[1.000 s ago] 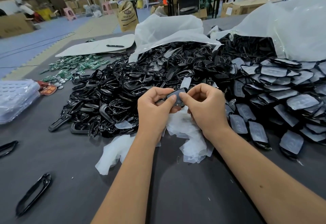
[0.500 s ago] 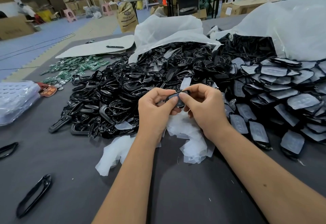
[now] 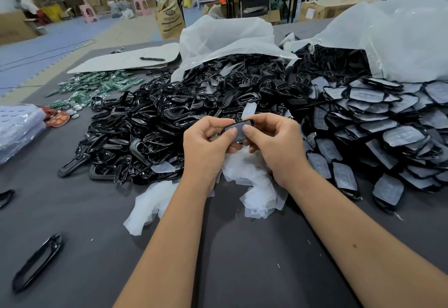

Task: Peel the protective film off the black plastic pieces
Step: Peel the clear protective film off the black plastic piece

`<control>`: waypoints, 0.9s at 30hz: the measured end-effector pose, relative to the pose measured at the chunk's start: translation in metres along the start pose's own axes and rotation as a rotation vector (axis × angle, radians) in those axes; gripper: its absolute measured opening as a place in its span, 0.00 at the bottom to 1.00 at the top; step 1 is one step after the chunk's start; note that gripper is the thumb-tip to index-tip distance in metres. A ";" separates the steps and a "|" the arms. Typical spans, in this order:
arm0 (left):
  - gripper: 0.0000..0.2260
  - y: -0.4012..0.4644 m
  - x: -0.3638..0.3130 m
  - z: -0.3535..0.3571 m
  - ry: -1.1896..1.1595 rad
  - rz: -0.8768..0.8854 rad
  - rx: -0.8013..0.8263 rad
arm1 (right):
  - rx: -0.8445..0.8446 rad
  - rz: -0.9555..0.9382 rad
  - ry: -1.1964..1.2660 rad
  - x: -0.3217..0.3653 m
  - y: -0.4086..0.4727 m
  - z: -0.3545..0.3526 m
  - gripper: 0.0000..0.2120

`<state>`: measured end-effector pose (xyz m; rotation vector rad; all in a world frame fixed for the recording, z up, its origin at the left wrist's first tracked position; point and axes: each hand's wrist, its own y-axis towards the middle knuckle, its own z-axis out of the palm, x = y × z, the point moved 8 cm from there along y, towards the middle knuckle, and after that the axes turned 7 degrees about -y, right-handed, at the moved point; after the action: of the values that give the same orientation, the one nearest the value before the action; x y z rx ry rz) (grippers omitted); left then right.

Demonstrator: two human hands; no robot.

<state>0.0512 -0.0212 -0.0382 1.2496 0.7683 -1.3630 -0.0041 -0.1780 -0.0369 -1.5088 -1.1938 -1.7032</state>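
Note:
My left hand and my right hand together hold one black plastic piece above the grey table, thumbs pressed on its film-covered face. The piece is flat and rounded, with greyish film still on it. Under my hands lies a heap of peeled white film. A pile of film-covered black pieces spreads to the right. A larger heap of bare glossy black frames lies to the left and behind.
Two loose black frames lie at the near left of the grey table. A clear plastic pack sits at the left edge, green circuit boards behind it. Large plastic bags rise at the back right.
Both hands have turned the black piece slightly and shifted their thumbs on its film face. The piles have not moved.

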 end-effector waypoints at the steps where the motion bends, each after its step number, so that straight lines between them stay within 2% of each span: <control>1: 0.07 0.000 0.000 0.000 0.000 -0.005 0.003 | 0.002 -0.004 -0.003 0.000 -0.001 0.000 0.08; 5: 0.08 0.001 0.001 0.000 0.002 -0.021 0.005 | 0.002 -0.009 -0.021 0.002 -0.001 0.000 0.09; 17: 0.07 0.002 0.001 0.000 0.008 -0.028 0.020 | -0.026 0.005 -0.005 0.001 0.003 -0.001 0.04; 27: 0.07 0.002 0.003 0.001 0.029 -0.046 0.003 | -0.024 0.038 -0.004 0.000 0.002 -0.001 0.09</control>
<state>0.0534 -0.0239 -0.0407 1.2639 0.8198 -1.3860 -0.0025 -0.1801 -0.0367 -1.5399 -1.1430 -1.6965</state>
